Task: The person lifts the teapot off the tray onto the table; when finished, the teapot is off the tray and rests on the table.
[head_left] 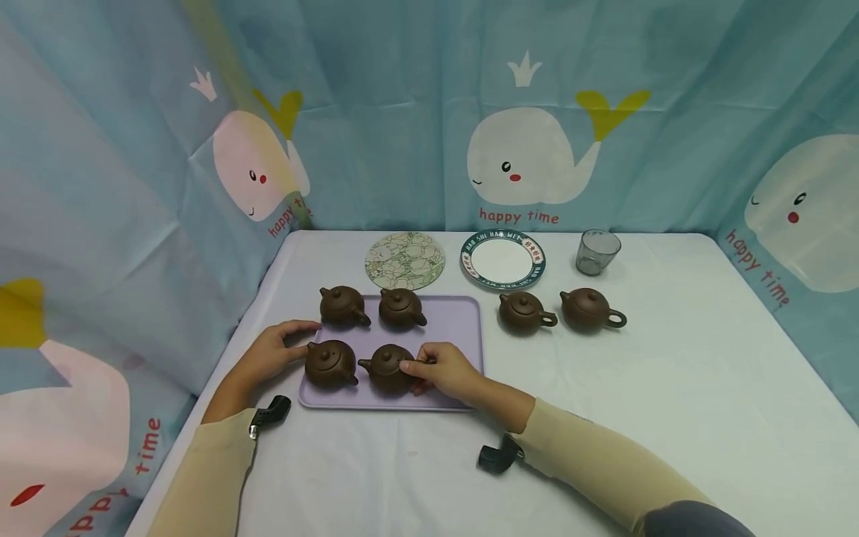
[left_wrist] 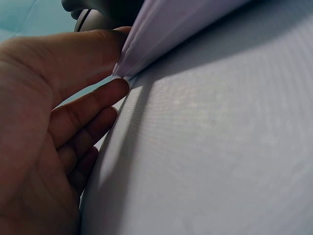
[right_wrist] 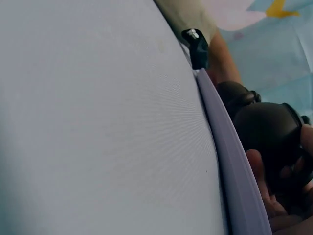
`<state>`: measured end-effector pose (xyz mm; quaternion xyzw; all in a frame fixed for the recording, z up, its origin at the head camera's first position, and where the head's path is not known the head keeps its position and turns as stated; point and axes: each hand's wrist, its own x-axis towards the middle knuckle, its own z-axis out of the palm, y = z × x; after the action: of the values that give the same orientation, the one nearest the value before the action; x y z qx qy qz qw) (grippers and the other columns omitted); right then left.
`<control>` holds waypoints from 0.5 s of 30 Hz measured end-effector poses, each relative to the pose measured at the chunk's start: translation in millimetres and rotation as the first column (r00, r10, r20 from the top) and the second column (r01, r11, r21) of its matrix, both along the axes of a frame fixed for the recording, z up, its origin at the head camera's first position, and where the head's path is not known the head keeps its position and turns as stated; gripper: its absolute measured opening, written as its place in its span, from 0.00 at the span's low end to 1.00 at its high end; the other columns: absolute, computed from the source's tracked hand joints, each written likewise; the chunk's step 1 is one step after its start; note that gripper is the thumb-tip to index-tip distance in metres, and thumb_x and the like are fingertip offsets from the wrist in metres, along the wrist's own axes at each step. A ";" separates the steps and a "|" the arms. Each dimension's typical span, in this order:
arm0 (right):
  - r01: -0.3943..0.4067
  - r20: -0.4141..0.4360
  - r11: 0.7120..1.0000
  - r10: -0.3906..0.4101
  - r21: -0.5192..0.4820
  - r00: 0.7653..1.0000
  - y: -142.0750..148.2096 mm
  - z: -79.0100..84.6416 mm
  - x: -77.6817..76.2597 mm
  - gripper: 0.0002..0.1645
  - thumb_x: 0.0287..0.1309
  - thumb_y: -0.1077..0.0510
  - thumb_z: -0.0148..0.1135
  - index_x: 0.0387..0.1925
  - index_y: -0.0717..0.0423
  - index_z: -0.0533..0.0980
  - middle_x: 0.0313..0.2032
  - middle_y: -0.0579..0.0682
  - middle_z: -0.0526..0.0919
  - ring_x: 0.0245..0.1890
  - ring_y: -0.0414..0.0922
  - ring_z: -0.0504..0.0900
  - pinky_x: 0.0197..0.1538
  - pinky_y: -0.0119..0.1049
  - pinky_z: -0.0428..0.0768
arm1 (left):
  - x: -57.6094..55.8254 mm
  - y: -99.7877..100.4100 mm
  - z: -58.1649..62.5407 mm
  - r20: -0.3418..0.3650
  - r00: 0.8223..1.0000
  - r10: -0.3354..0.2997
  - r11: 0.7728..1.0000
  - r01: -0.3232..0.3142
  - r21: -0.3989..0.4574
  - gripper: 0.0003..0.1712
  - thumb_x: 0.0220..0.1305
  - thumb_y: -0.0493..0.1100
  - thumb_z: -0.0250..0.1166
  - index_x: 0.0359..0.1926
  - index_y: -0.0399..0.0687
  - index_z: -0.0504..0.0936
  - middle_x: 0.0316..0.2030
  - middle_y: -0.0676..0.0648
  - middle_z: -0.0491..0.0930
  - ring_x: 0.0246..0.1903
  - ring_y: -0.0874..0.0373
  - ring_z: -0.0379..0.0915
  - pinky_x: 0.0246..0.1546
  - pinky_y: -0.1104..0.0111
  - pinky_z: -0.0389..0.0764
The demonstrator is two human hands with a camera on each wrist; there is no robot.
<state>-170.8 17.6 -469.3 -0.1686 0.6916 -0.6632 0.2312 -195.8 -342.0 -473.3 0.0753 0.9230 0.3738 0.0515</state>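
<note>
Four small brown clay teapots stand in two rows on a lilac tray (head_left: pixel 451 339). My right hand (head_left: pixel 452 373) pinches the handle of the front-right teapot (head_left: pixel 388 374) between thumb and fingers, its spout pointing left; in the right wrist view that teapot (right_wrist: pixel 266 128) sits behind the tray's rim. My left hand (head_left: pixel 267 356) is at the tray's left side, next to the front-left teapot (head_left: pixel 329 365). In the left wrist view its fingers (left_wrist: pixel 105 95) are loosely extended, fingertips right at the tray's edge. Behind are the back-left teapot (head_left: pixel 342 306) and the back-right teapot (head_left: pixel 400 309).
Right of the tray, two more teapots, one nearer (head_left: pixel 521 313) and one farther right (head_left: pixel 587 310), stand on the white table (head_left: pixel 637 418). Along the back lie a round patterned mat (head_left: pixel 405 260), a green-rimmed plate (head_left: pixel 475 274) and a clear glass (head_left: pixel 596 253). A whale-print curtain (head_left: pixel 389 164) rises behind.
</note>
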 end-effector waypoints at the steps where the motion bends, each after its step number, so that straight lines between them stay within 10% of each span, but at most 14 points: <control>1: -0.004 0.003 1.000 0.004 -0.015 1.000 0.5 -0.4 0.3 0.20 0.60 0.55 0.67 0.22 0.62 0.69 0.26 0.55 0.81 0.24 0.50 0.85 0.33 0.44 0.85 | 0.3 0.1 -0.3 -0.002 1.000 -0.002 1.000 0.002 0.003 0.27 0.60 0.41 0.69 0.60 0.44 0.77 0.62 0.39 0.72 0.67 0.40 0.58 0.65 0.43 0.58; 15: 0.044 -0.080 0.997 -0.049 -0.059 0.996 40.0 13.2 -3.4 0.13 0.62 0.62 0.64 0.27 0.67 0.72 0.29 0.57 0.83 0.29 0.58 0.86 0.35 0.43 0.84 | 0.9 0.6 -0.5 -0.011 1.000 -0.010 1.000 0.011 0.028 0.27 0.59 0.41 0.69 0.60 0.43 0.78 0.62 0.38 0.72 0.67 0.40 0.58 0.65 0.43 0.57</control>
<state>-174.2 57.6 -456.1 -0.1859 0.6850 -0.6804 0.1823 -194.8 -341.4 -473.8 0.0828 0.9176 0.3859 0.0476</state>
